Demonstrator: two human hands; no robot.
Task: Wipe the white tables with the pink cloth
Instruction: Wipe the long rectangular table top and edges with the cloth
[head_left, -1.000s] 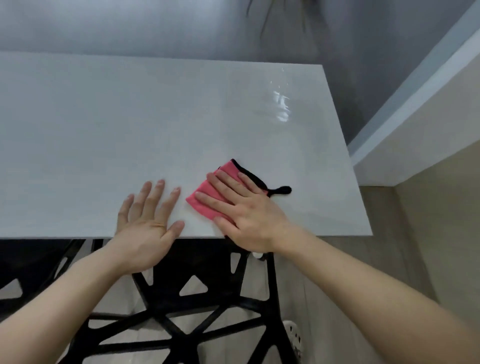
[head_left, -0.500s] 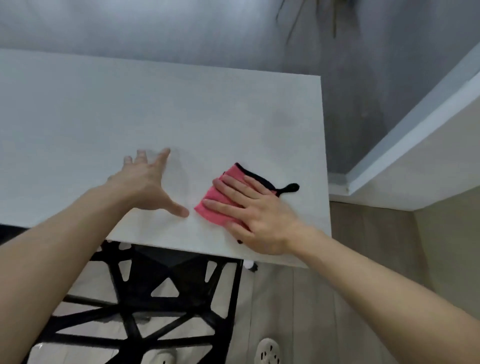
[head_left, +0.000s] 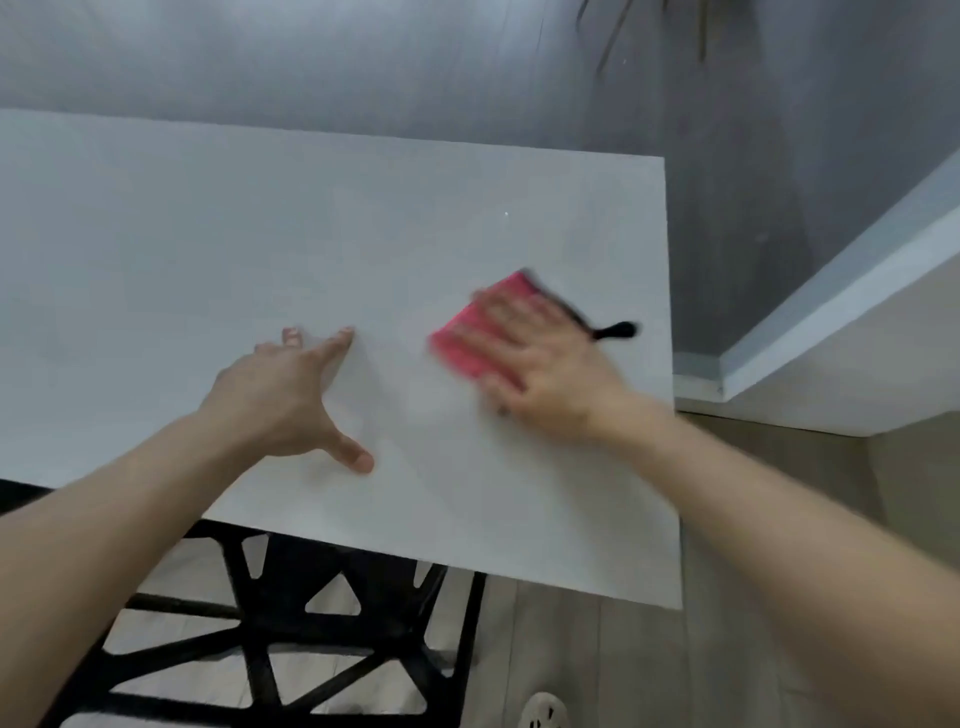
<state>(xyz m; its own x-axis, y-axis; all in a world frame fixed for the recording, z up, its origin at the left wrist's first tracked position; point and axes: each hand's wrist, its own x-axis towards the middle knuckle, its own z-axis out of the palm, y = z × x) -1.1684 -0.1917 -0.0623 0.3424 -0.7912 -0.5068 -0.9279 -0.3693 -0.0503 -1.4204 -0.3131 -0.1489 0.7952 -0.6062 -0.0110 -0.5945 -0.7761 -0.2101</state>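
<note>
Head view shows the right grip (head_left: 545, 364), blurred, fingers straight, pressing a folded pink cloth with black trim (head_left: 465, 338) onto the white rectangular desk (head_left: 208, 234) near its right edge, the cloth's black loop (head_left: 618, 330) pointing right and its long axis hidden, while the spread left grip (head_left: 280, 395) rests leftward on open desk.

One view only: head cam, wide-angle, sat above the near edge of the white table (head_left: 208, 234), faced forward and steeply down. Close in: left forearm (head_left: 130, 509) and right forearm (head_left: 779, 545) entered from bottom corners. Frame rolled slightly.
</note>
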